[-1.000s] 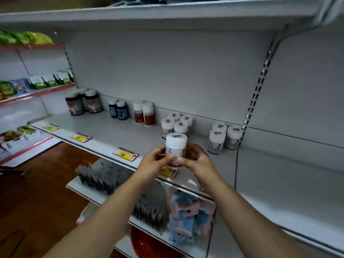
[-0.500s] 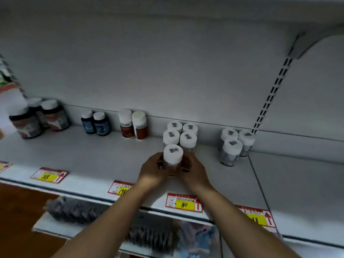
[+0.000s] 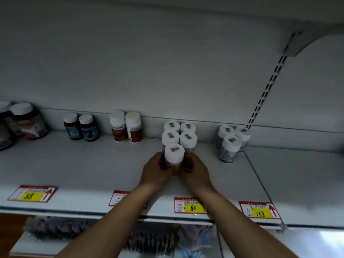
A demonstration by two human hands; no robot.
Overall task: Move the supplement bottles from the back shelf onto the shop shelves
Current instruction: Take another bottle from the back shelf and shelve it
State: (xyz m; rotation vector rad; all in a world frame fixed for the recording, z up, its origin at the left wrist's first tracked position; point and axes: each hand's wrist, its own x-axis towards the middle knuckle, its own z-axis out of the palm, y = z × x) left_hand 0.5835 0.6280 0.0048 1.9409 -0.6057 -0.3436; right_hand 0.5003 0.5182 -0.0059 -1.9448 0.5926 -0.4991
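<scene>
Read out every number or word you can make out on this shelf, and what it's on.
"88": left price tag
"80": third price tag
"188": right price tag
Unreadable, partly hidden: second price tag
Too blurred to read: bottle labels, cap stickers

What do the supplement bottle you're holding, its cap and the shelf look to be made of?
Supplement bottle: probably dark translucent plastic, though glass is possible; its wall looks brownish and dim.
Cap: white matte plastic, dull and evenly coloured, with a printed sticker on top.
Shelf: likely painted sheet metal; it is smooth and pale grey with a thin front edge.
</scene>
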